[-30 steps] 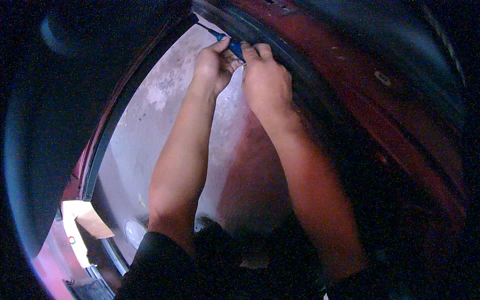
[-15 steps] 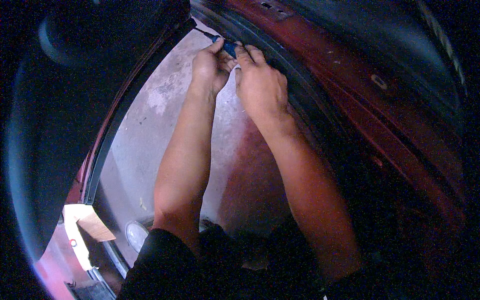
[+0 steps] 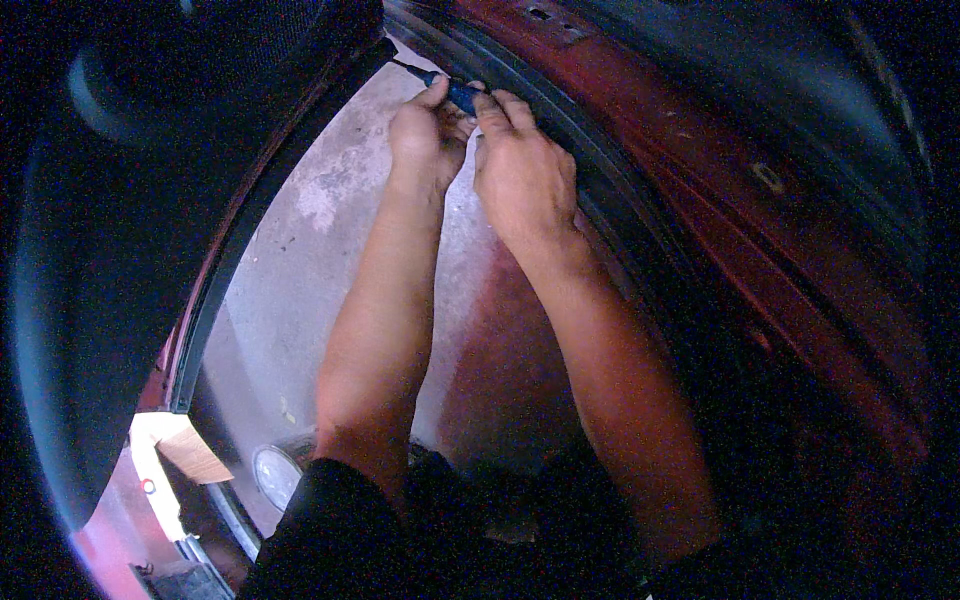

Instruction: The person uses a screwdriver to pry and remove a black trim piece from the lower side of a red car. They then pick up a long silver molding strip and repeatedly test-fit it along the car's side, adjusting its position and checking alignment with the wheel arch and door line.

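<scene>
Up at the top middle, both my hands are on what looks like a screwdriver (image 3: 460,97) with a blue handle. Its thin dark front end points up and left to the inner edge of a dark door (image 3: 215,230). My left hand (image 3: 425,135) is closed, its thumb lying along the front of the handle. Curled fingers of my right hand (image 3: 527,165) grip the rear end, beside the black seal (image 3: 575,120) of a red car body. Where the tip meets the door edge is too dark to make out.
The red door frame (image 3: 690,180) runs along the right. Below my arms lies a grey concrete floor (image 3: 300,260) with a red reflection. At lower left are a piece of cardboard (image 3: 195,452) and a round, clear-looking object (image 3: 275,475).
My left wrist and forearm have shifted slightly to the right. Both hands keep their hold on the screwdriver, which stays almost in the same place.
</scene>
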Demonstrator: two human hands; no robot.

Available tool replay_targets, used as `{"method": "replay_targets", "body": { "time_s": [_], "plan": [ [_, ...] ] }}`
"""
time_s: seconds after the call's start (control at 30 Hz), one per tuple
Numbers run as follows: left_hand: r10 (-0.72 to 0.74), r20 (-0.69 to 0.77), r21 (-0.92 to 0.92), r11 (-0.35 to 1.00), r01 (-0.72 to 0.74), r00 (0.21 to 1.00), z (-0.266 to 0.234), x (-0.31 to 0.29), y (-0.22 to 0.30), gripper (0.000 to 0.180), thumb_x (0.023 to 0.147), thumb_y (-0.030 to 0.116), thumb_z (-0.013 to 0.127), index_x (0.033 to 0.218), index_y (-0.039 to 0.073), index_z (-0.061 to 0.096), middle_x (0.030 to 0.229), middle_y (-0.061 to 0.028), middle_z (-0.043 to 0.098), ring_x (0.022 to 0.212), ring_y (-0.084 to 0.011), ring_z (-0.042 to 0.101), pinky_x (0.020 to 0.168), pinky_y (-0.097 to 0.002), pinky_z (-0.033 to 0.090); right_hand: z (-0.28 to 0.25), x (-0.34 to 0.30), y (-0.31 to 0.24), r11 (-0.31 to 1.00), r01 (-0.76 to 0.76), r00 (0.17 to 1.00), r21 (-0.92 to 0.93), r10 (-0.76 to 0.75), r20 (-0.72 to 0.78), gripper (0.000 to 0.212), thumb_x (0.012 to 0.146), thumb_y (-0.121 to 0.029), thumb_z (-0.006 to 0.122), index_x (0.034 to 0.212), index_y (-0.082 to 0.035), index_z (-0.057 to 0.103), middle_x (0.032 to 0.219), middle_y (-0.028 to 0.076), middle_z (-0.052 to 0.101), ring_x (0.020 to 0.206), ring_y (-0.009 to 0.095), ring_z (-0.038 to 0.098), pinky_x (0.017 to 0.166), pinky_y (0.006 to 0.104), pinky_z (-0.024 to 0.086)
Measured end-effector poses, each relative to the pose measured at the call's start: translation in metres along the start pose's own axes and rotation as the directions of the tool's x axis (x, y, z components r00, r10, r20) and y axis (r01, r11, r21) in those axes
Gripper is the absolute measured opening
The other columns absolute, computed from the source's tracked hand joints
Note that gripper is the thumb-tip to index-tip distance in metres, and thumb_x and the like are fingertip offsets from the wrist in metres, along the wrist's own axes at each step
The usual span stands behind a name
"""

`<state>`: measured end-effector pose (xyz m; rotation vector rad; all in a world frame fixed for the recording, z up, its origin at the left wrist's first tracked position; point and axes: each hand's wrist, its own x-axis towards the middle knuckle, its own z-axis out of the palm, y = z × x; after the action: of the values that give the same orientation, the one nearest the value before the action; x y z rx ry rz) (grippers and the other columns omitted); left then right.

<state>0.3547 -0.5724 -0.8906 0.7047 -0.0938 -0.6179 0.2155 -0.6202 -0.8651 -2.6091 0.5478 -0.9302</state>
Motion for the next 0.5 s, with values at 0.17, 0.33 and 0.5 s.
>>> {"method": "replay_targets", "body": {
  "time_s": [0.17, 0.33, 0.5],
  "plan": [
    [0.088, -0.126, 0.025, 0.996, -0.085, 0.988, 0.010, 0.002, -0.002, 0.016, 0.093, 0.013, 0.061, 0.101, -0.001, 0.061, 0.090, -0.0120, 0.068, 0.072, -0.0229, 0.065, 0.058, -0.0338, 0.052, 0.011, 0.008, 0.001, 0.996, -0.013, 0.996, 0.094, 0.021, -0.086, 0.036, 0.089, -0.010, 0.056, 0.124, -0.008, 0.062, 0.122, 0.015, 0.063, 0.093, 0.038, 0.067, 0.081, 0.0468, 0.055],
    [0.050, -0.130, 0.052, 0.998, -0.044, 0.990, 0.016, -0.005, 0.004, 0.020, 0.092, 0.015, 0.066, 0.104, -0.001, 0.061, 0.093, -0.0112, 0.068, 0.073, -0.0230, 0.063, 0.057, -0.0332, 0.050, 0.012, 0.018, -0.008, 0.983, -0.098, 0.987, 0.158, 0.116, -0.108, 0.030, 0.091, -0.017, 0.057, 0.119, -0.005, 0.063, 0.101, 0.023, 0.068, 0.085, 0.043, 0.067, 0.076, 0.0515, 0.054],
    [-0.041, -0.005, -0.053, 0.998, 0.041, 0.999, 0.015, -0.013, 0.016, 0.020, 0.093, 0.013, 0.063, 0.106, -0.003, 0.059, 0.092, -0.0128, 0.067, 0.076, -0.0234, 0.063, 0.066, -0.0376, 0.053, 0.003, 0.027, -0.013, 0.940, -0.280, 0.960, 0.195, 0.279, 0.031, 0.028, 0.095, -0.027, 0.056, 0.110, -0.004, 0.063, 0.082, 0.028, 0.067, 0.077, 0.048, 0.066, 0.072, 0.0558, 0.051]
  ]
}}
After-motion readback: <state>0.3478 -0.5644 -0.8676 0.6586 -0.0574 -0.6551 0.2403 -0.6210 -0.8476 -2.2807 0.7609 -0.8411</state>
